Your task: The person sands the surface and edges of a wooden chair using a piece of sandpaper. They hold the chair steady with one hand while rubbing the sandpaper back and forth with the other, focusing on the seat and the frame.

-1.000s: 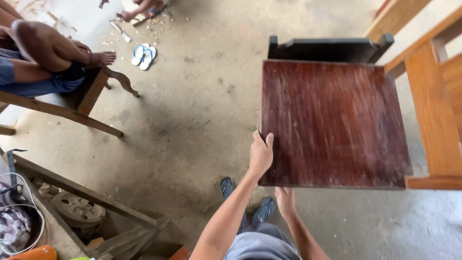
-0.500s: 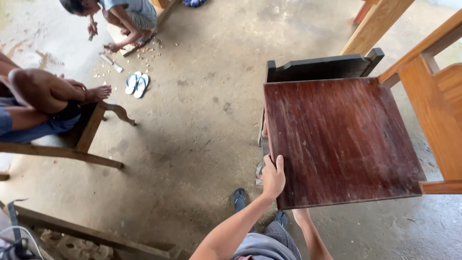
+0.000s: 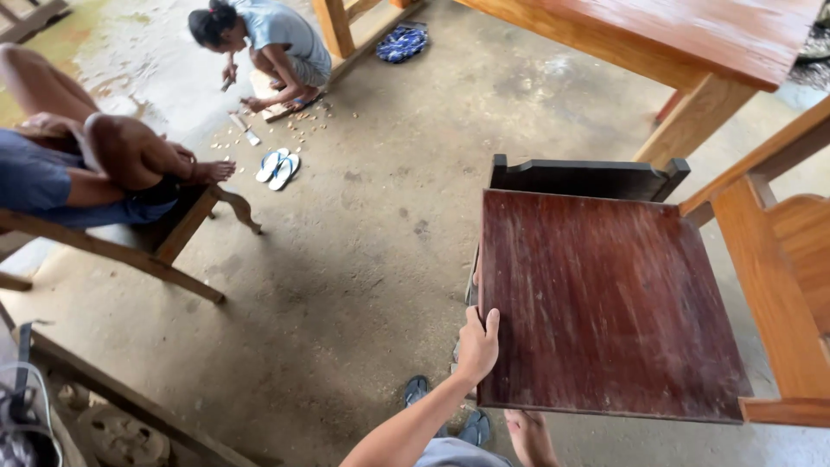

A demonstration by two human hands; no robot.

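The left hand [image 3: 477,346] is closed over the near left edge of the dark red-brown wooden seat [image 3: 605,303], thumb on top, while the right hand [image 3: 526,430] sits under the seat's near edge at about 6 o'clock, its grip hidden, so I cannot tell how it holds. The seat lies flat over a dark chair frame [image 3: 588,177] at its 12 o'clock, with lighter wooden furniture [image 3: 769,277] just beside it at 3 o'clock. Across the concrete floor [image 3: 363,251], at 10 o'clock, a pair of sandals [image 3: 278,166] lies near a crouching person [image 3: 268,43], and another person sits on a wooden bench [image 3: 164,242] at 9 o'clock.

Left hand [image 3: 477,346] reaches forward on a straight arm, fingers [image 3: 491,323] curled in a grip. Right hand [image 3: 525,430] sits low and near, fingers hidden.
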